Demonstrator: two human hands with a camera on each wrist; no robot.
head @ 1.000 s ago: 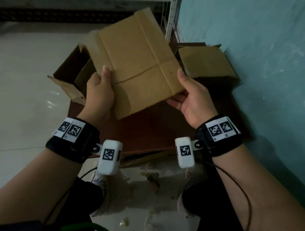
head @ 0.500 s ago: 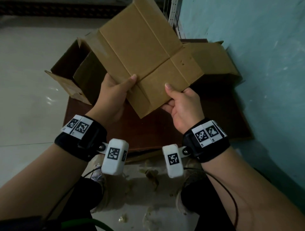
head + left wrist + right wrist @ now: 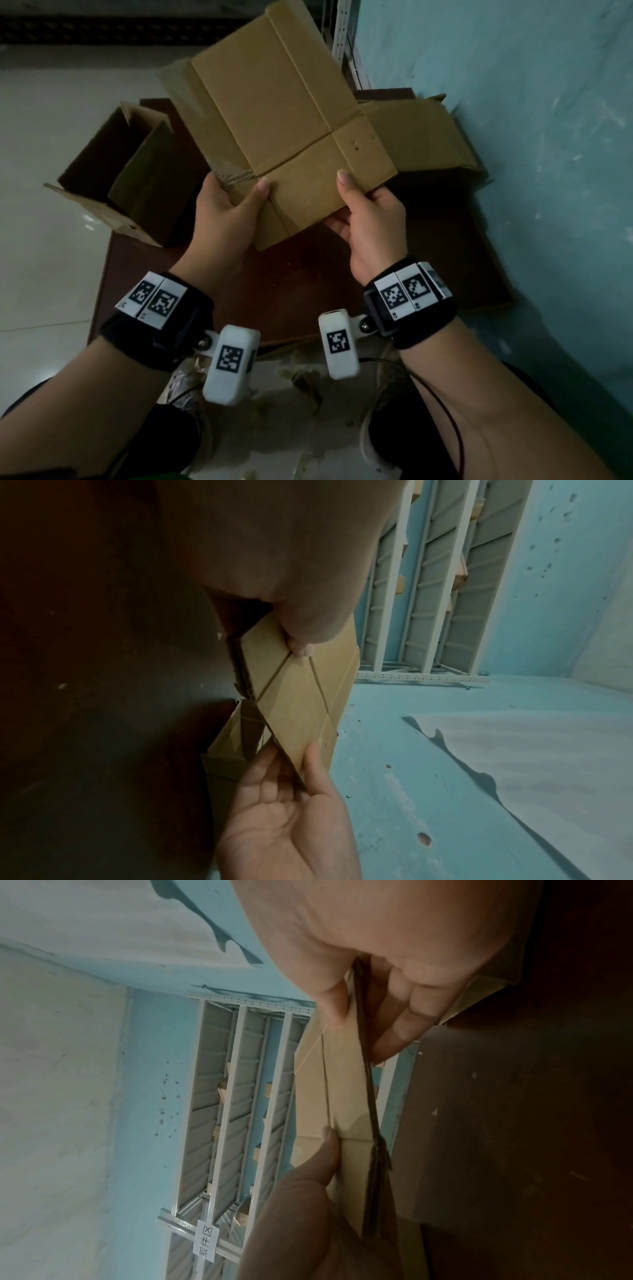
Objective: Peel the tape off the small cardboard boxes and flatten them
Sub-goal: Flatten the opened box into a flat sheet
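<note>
I hold a flattened brown cardboard box (image 3: 284,116) up over the dark brown table (image 3: 291,287), tilted toward the upper right. My left hand (image 3: 229,209) pinches its lower left edge, thumb on top near a strip of clear tape (image 3: 233,176). My right hand (image 3: 366,212) pinches the lower right edge, thumb on top and fingers underneath. The left wrist view shows the cardboard (image 3: 301,696) edge-on between both hands, and the right wrist view shows the cardboard (image 3: 342,1085) the same way.
An open empty box (image 3: 116,171) stands at the table's left rear corner. Another cardboard box (image 3: 431,137) lies at the rear right against the teal wall (image 3: 531,137). Metal shelving (image 3: 342,37) stands behind. Pale floor (image 3: 44,240) stretches left; scraps litter the floor near my feet.
The flattened box has turned clockwise and come lower toward me. Both hands have shifted along its near edges; my left thumb now lies on top by the tape.
</note>
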